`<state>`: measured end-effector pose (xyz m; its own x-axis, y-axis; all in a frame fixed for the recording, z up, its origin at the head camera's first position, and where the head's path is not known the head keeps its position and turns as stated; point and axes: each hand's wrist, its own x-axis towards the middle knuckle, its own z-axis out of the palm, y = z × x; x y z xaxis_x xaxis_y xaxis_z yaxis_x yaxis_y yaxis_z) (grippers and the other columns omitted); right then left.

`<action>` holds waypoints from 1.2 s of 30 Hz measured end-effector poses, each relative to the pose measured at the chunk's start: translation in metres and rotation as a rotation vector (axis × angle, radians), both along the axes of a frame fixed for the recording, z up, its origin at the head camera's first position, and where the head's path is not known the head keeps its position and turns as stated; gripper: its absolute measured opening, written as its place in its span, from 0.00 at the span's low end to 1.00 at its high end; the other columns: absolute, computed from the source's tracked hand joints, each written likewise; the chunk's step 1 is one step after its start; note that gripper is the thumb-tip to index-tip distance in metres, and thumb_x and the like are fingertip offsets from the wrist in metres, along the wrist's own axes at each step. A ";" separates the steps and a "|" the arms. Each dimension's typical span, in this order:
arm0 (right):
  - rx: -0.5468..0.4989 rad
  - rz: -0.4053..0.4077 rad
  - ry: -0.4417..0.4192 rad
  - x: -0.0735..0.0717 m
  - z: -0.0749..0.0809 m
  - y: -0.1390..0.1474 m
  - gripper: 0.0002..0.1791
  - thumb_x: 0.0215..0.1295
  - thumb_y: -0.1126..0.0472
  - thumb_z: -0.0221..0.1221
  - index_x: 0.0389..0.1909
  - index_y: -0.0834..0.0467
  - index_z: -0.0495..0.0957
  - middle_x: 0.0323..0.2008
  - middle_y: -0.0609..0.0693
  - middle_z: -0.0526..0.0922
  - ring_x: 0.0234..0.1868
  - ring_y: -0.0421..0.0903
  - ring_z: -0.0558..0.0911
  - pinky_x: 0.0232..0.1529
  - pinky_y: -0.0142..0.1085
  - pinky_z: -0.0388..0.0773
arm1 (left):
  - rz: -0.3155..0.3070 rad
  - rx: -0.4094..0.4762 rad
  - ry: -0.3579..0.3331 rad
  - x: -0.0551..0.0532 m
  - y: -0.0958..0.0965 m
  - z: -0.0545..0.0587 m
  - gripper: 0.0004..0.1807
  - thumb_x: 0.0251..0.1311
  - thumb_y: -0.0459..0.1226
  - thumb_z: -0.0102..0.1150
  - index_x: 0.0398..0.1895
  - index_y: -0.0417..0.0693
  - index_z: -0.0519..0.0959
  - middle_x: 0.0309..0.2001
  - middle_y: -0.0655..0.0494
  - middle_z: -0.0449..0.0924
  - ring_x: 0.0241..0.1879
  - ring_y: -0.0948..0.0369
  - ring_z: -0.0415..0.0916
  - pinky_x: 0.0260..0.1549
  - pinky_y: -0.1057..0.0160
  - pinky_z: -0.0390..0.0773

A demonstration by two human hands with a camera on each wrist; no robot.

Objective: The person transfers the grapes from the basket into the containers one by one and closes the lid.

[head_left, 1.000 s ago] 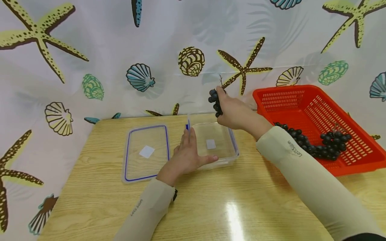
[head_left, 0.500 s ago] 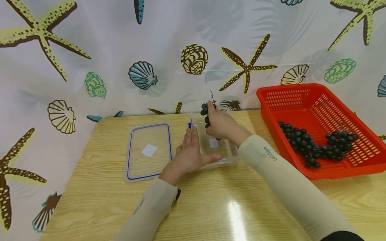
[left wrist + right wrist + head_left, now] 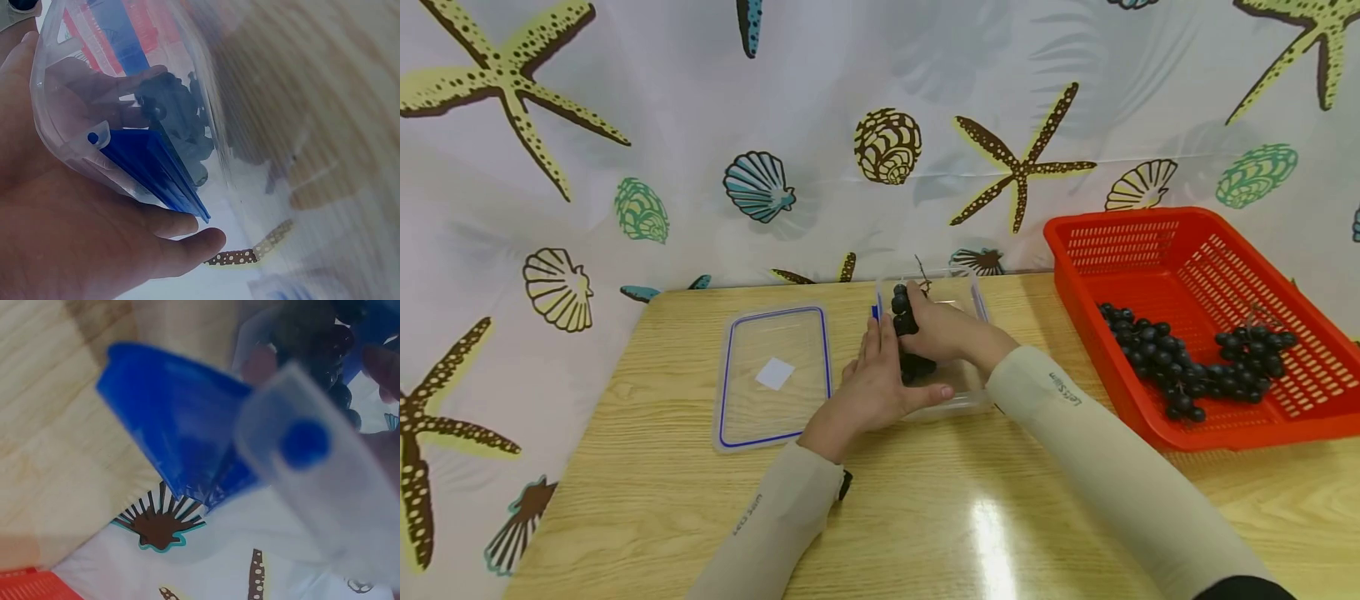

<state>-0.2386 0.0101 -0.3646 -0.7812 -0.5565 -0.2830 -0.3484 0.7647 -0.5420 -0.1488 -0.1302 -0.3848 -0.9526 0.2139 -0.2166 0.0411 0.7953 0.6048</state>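
Note:
In the head view, my right hand point(image 3: 943, 332) holds a bunch of dark grapes point(image 3: 916, 367) low inside a clear plastic container point(image 3: 961, 406), close to its left wall. A thin bare stem sticks up above my fingers. My left hand point(image 3: 872, 379) rests along the container's left side, fingers straight against the wall and thumb stretched across the front corner. The left wrist view shows the grapes point(image 3: 172, 115) through the clear wall, with a blue latch flap point(image 3: 153, 169) beside my left fingers. Another blue flap point(image 3: 178, 419) fills much of the right wrist view.
A clear lid point(image 3: 775, 425) with a blue seal lies left of the container. At the right stands a red perforated basket point(image 3: 1120, 250) with more dark grapes point(image 3: 1195, 367) inside. A patterned curtain point(image 3: 700, 100) hangs behind the wooden table point(image 3: 910, 517).
My right hand has moved left and down, bringing the bunch of grapes from above the container to inside it. My left hand has kept its place at the container's side.

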 end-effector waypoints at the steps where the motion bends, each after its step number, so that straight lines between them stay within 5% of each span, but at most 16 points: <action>1: -0.008 0.008 -0.006 0.000 0.000 0.001 0.52 0.75 0.49 0.56 0.81 0.61 0.29 0.74 0.64 0.60 0.67 0.56 0.72 0.67 0.47 0.65 | -0.002 0.000 0.000 0.000 0.000 0.000 0.72 0.57 0.68 0.63 0.79 0.43 0.22 0.78 0.42 0.17 0.78 0.44 0.26 0.70 0.35 0.41; 7: -0.045 0.029 -0.004 0.000 0.001 0.006 0.49 0.75 0.51 0.56 0.82 0.56 0.33 0.79 0.59 0.49 0.73 0.56 0.63 0.70 0.48 0.60 | -0.011 -0.008 -0.008 -0.002 0.002 0.002 0.73 0.54 0.72 0.60 0.79 0.44 0.21 0.78 0.42 0.16 0.78 0.45 0.26 0.70 0.35 0.42; 16: 0.017 0.061 0.086 0.000 0.018 0.011 0.42 0.76 0.56 0.54 0.82 0.58 0.42 0.76 0.59 0.59 0.62 0.52 0.76 0.63 0.47 0.69 | -0.011 -0.016 -0.004 -0.002 0.001 0.004 0.73 0.55 0.71 0.61 0.78 0.42 0.22 0.78 0.40 0.17 0.78 0.43 0.27 0.68 0.32 0.44; 23: 0.021 0.033 0.156 0.000 0.049 0.017 0.37 0.77 0.53 0.54 0.80 0.59 0.53 0.75 0.57 0.62 0.73 0.56 0.63 0.71 0.51 0.59 | 0.007 -0.011 -0.001 -0.001 0.000 0.002 0.73 0.55 0.68 0.63 0.79 0.42 0.23 0.78 0.39 0.18 0.77 0.41 0.30 0.67 0.30 0.45; 36: -0.018 -0.073 0.232 0.003 0.108 0.074 0.32 0.77 0.52 0.53 0.78 0.55 0.60 0.72 0.58 0.67 0.69 0.59 0.68 0.66 0.56 0.66 | 0.045 0.002 -0.041 -0.001 0.003 0.000 0.72 0.55 0.68 0.64 0.79 0.48 0.20 0.79 0.43 0.17 0.77 0.38 0.33 0.68 0.31 0.43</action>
